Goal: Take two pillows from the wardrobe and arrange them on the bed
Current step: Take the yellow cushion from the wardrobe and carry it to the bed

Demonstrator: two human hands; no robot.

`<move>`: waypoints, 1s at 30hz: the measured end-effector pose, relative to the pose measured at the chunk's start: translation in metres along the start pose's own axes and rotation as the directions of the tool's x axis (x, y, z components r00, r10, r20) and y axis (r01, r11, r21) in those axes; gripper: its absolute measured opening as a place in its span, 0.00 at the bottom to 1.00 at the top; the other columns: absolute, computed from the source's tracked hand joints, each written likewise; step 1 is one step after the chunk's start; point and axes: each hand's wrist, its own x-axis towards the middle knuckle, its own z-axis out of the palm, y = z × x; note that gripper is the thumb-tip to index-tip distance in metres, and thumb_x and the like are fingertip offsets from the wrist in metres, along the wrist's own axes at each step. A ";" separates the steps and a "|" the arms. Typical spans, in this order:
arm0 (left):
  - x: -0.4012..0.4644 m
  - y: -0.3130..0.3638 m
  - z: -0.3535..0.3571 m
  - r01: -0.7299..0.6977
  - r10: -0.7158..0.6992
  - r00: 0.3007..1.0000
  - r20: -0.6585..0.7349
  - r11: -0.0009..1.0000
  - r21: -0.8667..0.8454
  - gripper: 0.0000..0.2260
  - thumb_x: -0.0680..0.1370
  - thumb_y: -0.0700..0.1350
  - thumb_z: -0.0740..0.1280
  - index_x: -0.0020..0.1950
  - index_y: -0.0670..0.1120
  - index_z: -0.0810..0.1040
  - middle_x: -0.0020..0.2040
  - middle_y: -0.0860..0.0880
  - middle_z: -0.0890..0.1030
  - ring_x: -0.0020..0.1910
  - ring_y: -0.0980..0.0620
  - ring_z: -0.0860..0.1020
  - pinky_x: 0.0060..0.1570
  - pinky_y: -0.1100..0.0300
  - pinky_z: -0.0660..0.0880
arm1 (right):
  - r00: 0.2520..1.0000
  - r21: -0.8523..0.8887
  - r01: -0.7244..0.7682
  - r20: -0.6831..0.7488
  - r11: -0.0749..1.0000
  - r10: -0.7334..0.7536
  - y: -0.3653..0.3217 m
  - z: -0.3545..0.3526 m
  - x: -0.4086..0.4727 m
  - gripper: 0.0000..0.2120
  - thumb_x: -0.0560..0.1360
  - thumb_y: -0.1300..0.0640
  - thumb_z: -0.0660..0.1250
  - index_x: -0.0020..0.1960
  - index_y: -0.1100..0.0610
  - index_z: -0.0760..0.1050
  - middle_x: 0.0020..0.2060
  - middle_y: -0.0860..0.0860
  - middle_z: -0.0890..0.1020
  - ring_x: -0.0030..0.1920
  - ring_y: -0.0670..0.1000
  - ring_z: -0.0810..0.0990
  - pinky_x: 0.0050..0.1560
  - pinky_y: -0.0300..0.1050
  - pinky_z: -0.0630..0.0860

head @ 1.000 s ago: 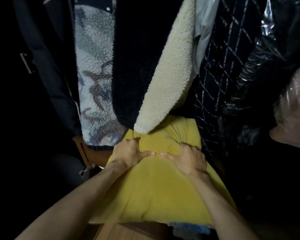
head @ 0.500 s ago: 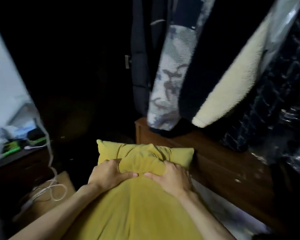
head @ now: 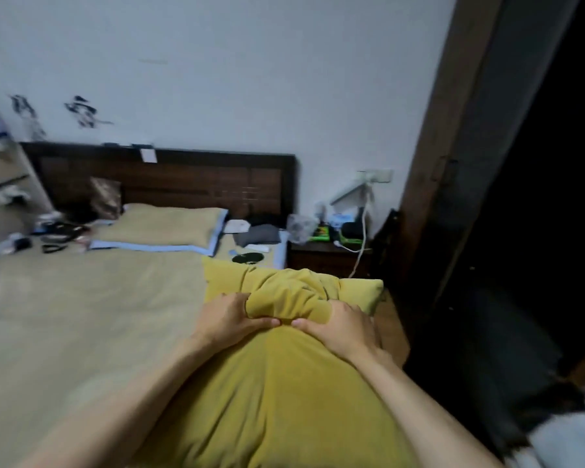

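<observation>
I hold the yellow pillow (head: 277, 400) against my front with both arms stretched over it. My left hand (head: 228, 320) and my right hand (head: 343, 329) each clamp down on its far end, fingers curled into the cloth so that a thick fold bunches up between them; my thumbs nearly meet below that fold. The pillow's two far corners stick out beyond my hands.

The pillow is in the air, off the bed (head: 81, 315), its left corner over the bed's right edge. The bed's tan cover lies flat to the left of the pillow. Beyond the pillow, at the head of the bed, a tan pillow with a blue border (head: 163, 228) lies against the dark wooden headboard (head: 183, 177). Small dark items are scattered at the head of the bed on both sides of that bordered pillow; they are too blurred to name. A nightstand (head: 328, 255) with clutter and a white cable stands beyond the yellow pillow's right corner. The dark wardrobe opening (head: 520, 231) is to the pillow's right.
</observation>
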 end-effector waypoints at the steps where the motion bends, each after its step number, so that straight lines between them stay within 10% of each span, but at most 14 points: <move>1: -0.005 -0.024 -0.010 0.052 -0.052 0.998 -0.028 0.999 -0.012 0.31 0.59 0.82 0.62 0.38 0.55 0.76 0.36 0.54 0.82 0.39 0.49 0.80 0.33 0.55 0.73 | 0.998 -0.006 0.055 0.017 0.998 -0.055 -0.022 0.013 0.013 0.40 0.58 0.14 0.57 0.48 0.47 0.77 0.50 0.50 0.86 0.51 0.57 0.83 0.43 0.50 0.72; 5: -0.020 -0.093 -0.029 0.190 -0.196 0.968 -0.156 0.980 -0.052 0.27 0.59 0.83 0.61 0.34 0.59 0.72 0.28 0.60 0.73 0.30 0.59 0.72 0.27 0.61 0.66 | 0.970 -0.055 0.240 0.058 0.969 -0.236 -0.084 0.052 0.061 0.44 0.56 0.13 0.54 0.48 0.49 0.78 0.50 0.52 0.86 0.51 0.59 0.84 0.43 0.51 0.72; 11: 0.000 -0.144 -0.004 0.367 -0.369 0.903 -0.221 0.929 -0.050 0.25 0.59 0.83 0.61 0.33 0.63 0.70 0.36 0.54 0.83 0.38 0.50 0.81 0.27 0.58 0.67 | 0.911 -0.085 0.402 0.130 0.912 -0.390 -0.107 0.099 0.138 0.47 0.55 0.11 0.52 0.49 0.49 0.78 0.50 0.52 0.86 0.52 0.59 0.84 0.40 0.51 0.69; 17: 0.088 -0.160 0.035 0.472 -0.453 0.866 -0.210 0.880 0.046 0.34 0.58 0.85 0.57 0.44 0.59 0.76 0.37 0.57 0.83 0.41 0.51 0.81 0.34 0.53 0.77 | 0.880 -0.022 0.417 0.260 0.908 -0.398 -0.069 0.138 0.247 0.51 0.51 0.08 0.48 0.47 0.50 0.77 0.49 0.51 0.86 0.50 0.58 0.84 0.39 0.50 0.71; 25: 0.218 -0.167 0.041 0.503 -0.462 0.847 -0.264 0.857 0.114 0.34 0.61 0.84 0.56 0.47 0.58 0.78 0.39 0.56 0.84 0.40 0.52 0.81 0.25 0.64 0.60 | 0.817 0.067 0.410 0.416 0.910 -0.399 -0.058 0.148 0.400 0.49 0.51 0.08 0.49 0.46 0.47 0.77 0.47 0.49 0.85 0.50 0.57 0.83 0.48 0.53 0.79; 30: 0.270 -0.198 0.017 0.531 -0.485 0.829 -0.277 0.838 0.122 0.33 0.63 0.83 0.58 0.48 0.57 0.79 0.41 0.54 0.85 0.43 0.50 0.82 0.31 0.56 0.68 | 0.776 0.121 0.414 0.471 0.902 -0.419 -0.095 0.159 0.468 0.49 0.53 0.09 0.52 0.52 0.48 0.76 0.50 0.48 0.83 0.52 0.56 0.82 0.51 0.55 0.79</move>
